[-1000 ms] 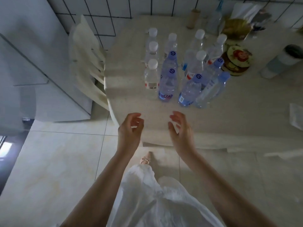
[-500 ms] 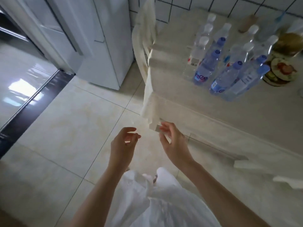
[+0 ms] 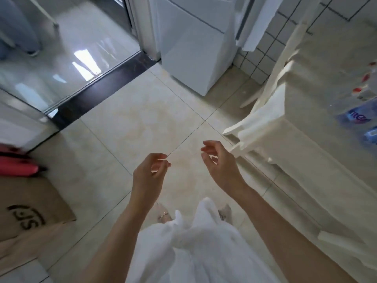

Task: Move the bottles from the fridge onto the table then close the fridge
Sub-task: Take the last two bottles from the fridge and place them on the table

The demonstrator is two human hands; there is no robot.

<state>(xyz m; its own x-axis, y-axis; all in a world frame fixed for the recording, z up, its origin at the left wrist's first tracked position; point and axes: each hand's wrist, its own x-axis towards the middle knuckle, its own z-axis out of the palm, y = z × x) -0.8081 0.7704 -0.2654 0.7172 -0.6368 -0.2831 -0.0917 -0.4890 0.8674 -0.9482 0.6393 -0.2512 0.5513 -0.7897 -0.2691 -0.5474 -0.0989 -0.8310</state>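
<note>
My left hand (image 3: 150, 173) and my right hand (image 3: 219, 165) hang empty over the floor tiles, fingers loosely curled and apart. The white fridge (image 3: 191, 52) stands at the top centre, its door (image 3: 252, 19) swung out to the right of the body. Blurred clear bottles (image 3: 359, 107) with blue and red labels stand on the cloth-covered table (image 3: 318, 152) at the right edge. The fridge's inside is out of view.
A cream chair (image 3: 271, 86) sits between fridge and table. A dark threshold strip (image 3: 102, 88) and a glass sliding door lie to the left. A brown cardboard box (image 3: 28, 209) and a red object (image 3: 16, 168) are at the lower left.
The view has swung left, away from the table toward the fridge and doorway. Both hands stay empty and have moved off the table's edge over open floor.
</note>
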